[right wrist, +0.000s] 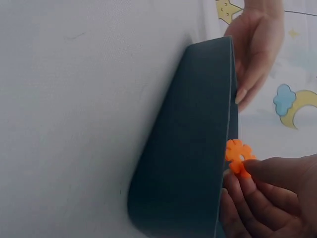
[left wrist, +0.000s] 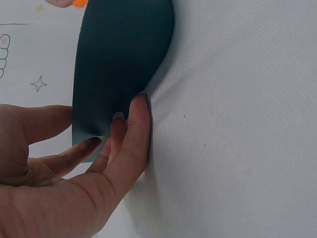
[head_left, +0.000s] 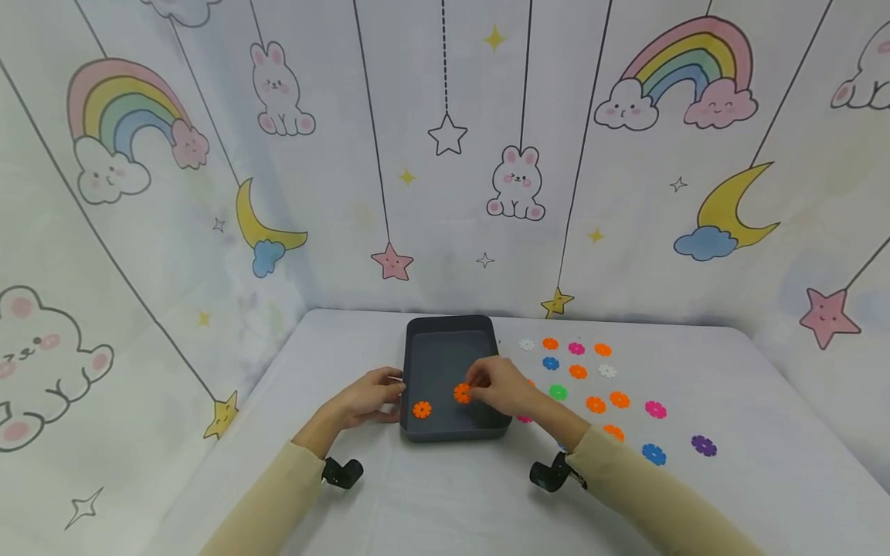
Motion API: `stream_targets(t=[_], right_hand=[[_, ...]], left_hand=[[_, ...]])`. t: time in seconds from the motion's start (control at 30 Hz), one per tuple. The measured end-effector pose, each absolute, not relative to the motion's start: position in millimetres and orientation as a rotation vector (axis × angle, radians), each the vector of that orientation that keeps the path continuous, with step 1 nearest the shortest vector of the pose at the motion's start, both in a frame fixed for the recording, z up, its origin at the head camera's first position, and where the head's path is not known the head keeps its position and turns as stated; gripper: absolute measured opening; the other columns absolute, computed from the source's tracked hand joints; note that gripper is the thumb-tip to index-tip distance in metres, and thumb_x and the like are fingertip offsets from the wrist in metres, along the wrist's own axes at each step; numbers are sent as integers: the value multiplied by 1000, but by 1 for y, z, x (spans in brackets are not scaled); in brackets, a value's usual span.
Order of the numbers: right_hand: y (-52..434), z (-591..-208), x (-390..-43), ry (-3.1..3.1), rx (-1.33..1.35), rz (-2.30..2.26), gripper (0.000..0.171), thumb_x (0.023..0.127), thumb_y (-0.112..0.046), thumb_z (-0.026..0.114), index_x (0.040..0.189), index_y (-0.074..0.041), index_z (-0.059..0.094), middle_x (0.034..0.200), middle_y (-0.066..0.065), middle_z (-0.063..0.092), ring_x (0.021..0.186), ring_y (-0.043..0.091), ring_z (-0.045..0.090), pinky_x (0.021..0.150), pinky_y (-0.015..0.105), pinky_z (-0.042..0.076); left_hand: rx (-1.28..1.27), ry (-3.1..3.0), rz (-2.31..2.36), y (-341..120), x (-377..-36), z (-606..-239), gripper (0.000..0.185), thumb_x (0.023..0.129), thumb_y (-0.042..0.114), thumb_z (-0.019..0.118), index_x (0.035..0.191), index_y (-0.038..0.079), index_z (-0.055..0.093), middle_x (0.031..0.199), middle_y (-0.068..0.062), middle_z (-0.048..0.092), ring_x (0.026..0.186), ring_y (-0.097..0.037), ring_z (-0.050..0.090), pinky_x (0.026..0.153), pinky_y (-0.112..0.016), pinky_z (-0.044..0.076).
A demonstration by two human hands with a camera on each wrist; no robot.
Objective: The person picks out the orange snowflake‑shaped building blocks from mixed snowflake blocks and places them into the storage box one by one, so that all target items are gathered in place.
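Observation:
A dark grey rectangular tray (head_left: pixel 452 434) lies on the white table in front of me. At its left side my left hand (head_left: pixel 368 397) holds the wall, the thumb at the rim and the other fingers along the outside (left wrist: pixel 136 129). Over the tray's right half, my right hand (head_left: pixel 502 384) pinches an orange flower-shaped disc (right wrist: pixel 238 154) between thumb and fingertips. That disc stands close to the rim in the right wrist view. Another orange flower disc (head_left: pixel 422 409) lies on the tray floor at the near left.
Right of the tray several flower discs are spread over the table, among them a green one (head_left: pixel 558 392), a blue one (head_left: pixel 653 454), a purple one (head_left: pixel 704 445) and a white one (head_left: pixel 607 371). My right forearm passes over some of them. A patterned cloth (head_left: pixel 459 193) hangs behind the table.

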State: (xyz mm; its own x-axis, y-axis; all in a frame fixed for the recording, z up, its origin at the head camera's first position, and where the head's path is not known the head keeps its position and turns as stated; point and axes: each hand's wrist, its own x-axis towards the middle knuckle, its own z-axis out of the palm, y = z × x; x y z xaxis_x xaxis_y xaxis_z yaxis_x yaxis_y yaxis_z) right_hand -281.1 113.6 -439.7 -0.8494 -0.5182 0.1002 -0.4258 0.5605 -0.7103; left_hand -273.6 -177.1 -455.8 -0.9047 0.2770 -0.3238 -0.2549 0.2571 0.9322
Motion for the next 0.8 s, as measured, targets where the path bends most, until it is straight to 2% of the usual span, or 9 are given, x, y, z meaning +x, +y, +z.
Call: stream_targets(t=[0.33,0.8], right_hand=[[91,-450,-283,2639,-856,-1053,8,92,0,72,98,-5,70,90,0,69,80,12,62,71,28,56],[82,-456,-282,2657,-845,-1000,8,92,1,73,99,-1,70,90,4,70,81,15,63,74,33,57]], left_hand=[[17,2110,1691,-176,-274,-456,46,107,10,51,150,-4,40,143,-25,50,120,-37,58,87,-50,60],[9,2107,1687,-176,-274,-455,47,106,10,52,150,-4,40,143,-25,50,120,-36,58,87,-50,60]])
